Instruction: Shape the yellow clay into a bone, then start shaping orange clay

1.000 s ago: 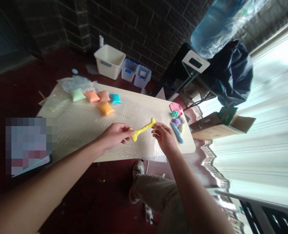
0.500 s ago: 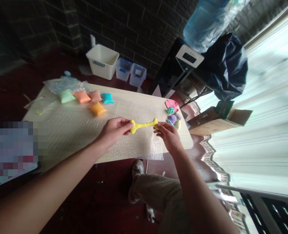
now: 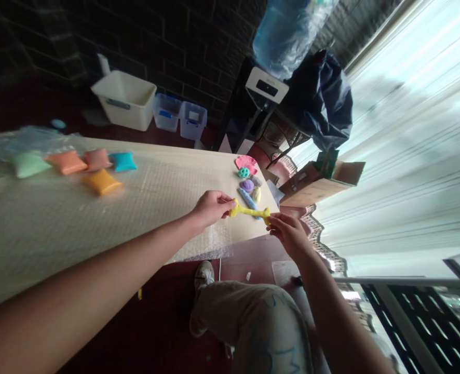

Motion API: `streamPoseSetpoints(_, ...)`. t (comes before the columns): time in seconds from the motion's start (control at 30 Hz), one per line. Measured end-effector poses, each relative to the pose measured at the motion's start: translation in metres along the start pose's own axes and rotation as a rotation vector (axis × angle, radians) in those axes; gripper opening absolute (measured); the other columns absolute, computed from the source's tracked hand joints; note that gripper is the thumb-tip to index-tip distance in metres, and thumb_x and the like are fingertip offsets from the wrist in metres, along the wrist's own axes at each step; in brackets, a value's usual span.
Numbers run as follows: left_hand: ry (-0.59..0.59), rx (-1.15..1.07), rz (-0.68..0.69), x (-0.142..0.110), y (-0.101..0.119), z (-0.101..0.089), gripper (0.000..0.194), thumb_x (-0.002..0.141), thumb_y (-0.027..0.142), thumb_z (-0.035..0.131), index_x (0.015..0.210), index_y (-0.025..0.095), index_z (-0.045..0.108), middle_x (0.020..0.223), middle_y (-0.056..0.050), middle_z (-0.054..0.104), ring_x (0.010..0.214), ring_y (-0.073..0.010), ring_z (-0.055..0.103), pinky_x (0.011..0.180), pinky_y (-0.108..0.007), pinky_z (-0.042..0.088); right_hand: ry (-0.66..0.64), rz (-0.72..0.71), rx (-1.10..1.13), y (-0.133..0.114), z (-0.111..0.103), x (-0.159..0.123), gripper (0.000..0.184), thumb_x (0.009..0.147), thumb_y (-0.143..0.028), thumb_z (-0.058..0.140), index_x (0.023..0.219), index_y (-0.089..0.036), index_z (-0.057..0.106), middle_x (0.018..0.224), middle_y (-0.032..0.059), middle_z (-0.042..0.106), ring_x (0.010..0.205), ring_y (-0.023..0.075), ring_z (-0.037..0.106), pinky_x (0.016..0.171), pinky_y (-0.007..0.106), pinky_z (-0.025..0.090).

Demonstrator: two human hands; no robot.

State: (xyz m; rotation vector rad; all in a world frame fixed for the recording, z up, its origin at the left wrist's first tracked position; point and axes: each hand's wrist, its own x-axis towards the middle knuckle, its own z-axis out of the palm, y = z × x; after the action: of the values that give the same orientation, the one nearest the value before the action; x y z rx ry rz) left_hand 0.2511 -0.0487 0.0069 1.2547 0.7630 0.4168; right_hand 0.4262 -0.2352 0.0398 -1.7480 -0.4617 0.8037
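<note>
A yellow bone-shaped piece of modelling clay point(image 3: 249, 211) is stretched level between my two hands. My left hand point(image 3: 213, 209) pinches its left knob, and my right hand point(image 3: 287, 231) grips the right knob. Just beyond it, at the table's right end, lie a blue clay roll point(image 3: 247, 199), a purple clay lump point(image 3: 246, 185), a pale yellow lump point(image 3: 256, 195) and a grey lump point(image 3: 256, 180). A teal ball with holes point(image 3: 244, 172) sits by a flat pink clay piece point(image 3: 246, 163).
Bubble wrap point(image 3: 156, 208) covers much of the table. Several clay packets, among them an orange packet point(image 3: 102, 182) and a blue packet point(image 3: 123, 161), lie at the left. Behind stand a white bin point(image 3: 131, 104) and clear boxes point(image 3: 193, 120); a cardboard box point(image 3: 315, 182) is at the right.
My view has turned right. Both hands have carried the yellow clay bone rightward, from over the bubble wrap to near the clay pieces at the table's right end. Both still hold it.
</note>
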Motion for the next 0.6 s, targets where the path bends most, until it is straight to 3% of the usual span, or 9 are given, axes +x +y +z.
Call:
streamPoseSetpoints(0.13,0.061,0.153,-0.003,0.03,-0.016,0.021,0.013,0.084,0.026,0.081,0.09,0.015,0.075,0.077,-0.006,0.078,0.062,-0.0158,0.07,0.059,-0.026,0.054,0.045,0.027,0.068,0.025,-0.005,0.003,0.044,0.061,-0.041,0.095,0.093,-0.017,0.077,0.074,0.0035,0.074,0.06,0.0137,0.065,0.056,0.025,0.05)
streamPoseSetpoints(0.27,0.157,0.326,0.0,0.051,-0.025,0.04,0.014,0.085,0.03,0.079,0.089,0.017,0.076,0.086,-0.007,0.081,0.072,-0.0191,0.075,0.067,-0.028,0.057,0.081,0.044,0.122,0.046,-0.007,0.008,0.044,0.061,-0.036,0.095,0.094,-0.016,0.075,0.078,0.0055,0.077,0.059,0.0134,0.067,0.054,0.025,0.051)
streamPoseSetpoints(0.47,0.208,0.572,0.102,0.056,-0.022,0.057,0.01,0.085,0.021,0.075,0.095,0.019,0.076,0.104,-0.008,0.083,0.099,-0.0239,0.077,0.09,-0.032,0.058,0.114,0.062,0.175,0.068,-0.006,0.017,0.048,0.061,-0.035,0.096,0.097,-0.017,0.07,0.077,0.0054,0.078,0.057,0.0124,0.067,0.051,0.022,0.052)
streamPoseSetpoints(0.6,0.171,0.715,0.2,0.051,-0.018,0.06,0.019,0.09,0.015,0.067,0.106,0.02,0.076,0.113,-0.009,0.082,0.103,-0.0228,0.077,0.092,-0.029,0.057,0.122,0.059,0.182,0.073,-0.005,0.018,0.049,0.063,-0.036,0.094,0.1,-0.017,0.068,0.077,0.0048,0.078,0.057,0.0122,0.067,0.052,0.022,0.053)
